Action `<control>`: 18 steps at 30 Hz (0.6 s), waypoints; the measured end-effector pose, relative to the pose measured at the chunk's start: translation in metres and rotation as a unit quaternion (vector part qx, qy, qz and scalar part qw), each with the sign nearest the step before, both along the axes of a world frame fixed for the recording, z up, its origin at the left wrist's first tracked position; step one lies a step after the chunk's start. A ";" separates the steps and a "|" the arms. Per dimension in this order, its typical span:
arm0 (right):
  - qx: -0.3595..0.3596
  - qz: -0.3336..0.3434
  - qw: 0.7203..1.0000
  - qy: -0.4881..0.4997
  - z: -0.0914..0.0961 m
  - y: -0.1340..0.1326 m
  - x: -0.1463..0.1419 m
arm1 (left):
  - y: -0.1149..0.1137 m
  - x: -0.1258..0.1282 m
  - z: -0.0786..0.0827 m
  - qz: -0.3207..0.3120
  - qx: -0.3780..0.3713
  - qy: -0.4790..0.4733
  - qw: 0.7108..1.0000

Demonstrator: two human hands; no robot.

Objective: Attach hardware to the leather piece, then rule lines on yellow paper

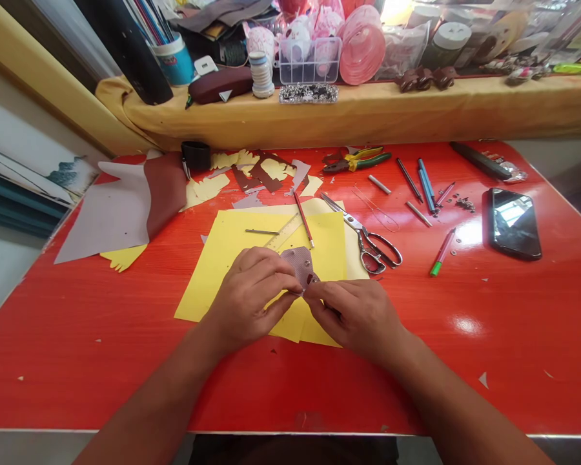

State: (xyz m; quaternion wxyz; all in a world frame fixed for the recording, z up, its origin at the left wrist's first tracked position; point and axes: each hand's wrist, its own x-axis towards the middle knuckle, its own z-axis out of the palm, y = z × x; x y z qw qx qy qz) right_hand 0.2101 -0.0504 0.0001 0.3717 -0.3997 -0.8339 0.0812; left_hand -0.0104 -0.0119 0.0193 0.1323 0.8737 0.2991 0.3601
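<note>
Between both hands is a small mauve piece of leather-like material with round metal eyelets along its edge. My left hand pinches its lower left edge between thumb and fingers. At the lower right edge, by an eyelet and a dark red spot, my right hand grips it with closed fingertips. The piece is held just above yellow sheets. A red pencil, a clear ruler and a thin dark rod lie on the sheets beyond the hands. What the fingertips cover is hidden.
Scissors lie right of the sheets, pliers behind. Pens, loose metal rings and a phone are on the right of the red table. Mauve sheet material and scraps lie left and back.
</note>
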 end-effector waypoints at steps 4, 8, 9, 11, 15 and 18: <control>-0.004 -0.001 1.000 0.002 -0.001 0.000 0.000 | 0.000 -0.001 0.000 0.000 -0.024 0.006 1.000; -0.009 0.003 1.000 0.005 -0.001 -0.001 0.001 | 0.001 -0.001 0.002 -0.010 -0.039 0.008 0.999; -0.010 0.004 1.000 0.007 -0.001 -0.001 0.001 | 0.000 -0.001 0.002 -0.012 -0.037 0.006 0.999; -0.019 0.004 1.000 0.012 -0.001 -0.002 0.001 | 0.000 0.000 0.003 -0.012 -0.031 0.003 0.999; -0.065 0.001 0.998 0.014 0.000 -0.002 0.001 | -0.001 0.000 0.003 -0.005 -0.006 0.003 1.000; -0.095 0.000 0.995 0.008 0.001 -0.001 0.001 | -0.002 0.000 0.003 -0.002 0.018 0.016 1.000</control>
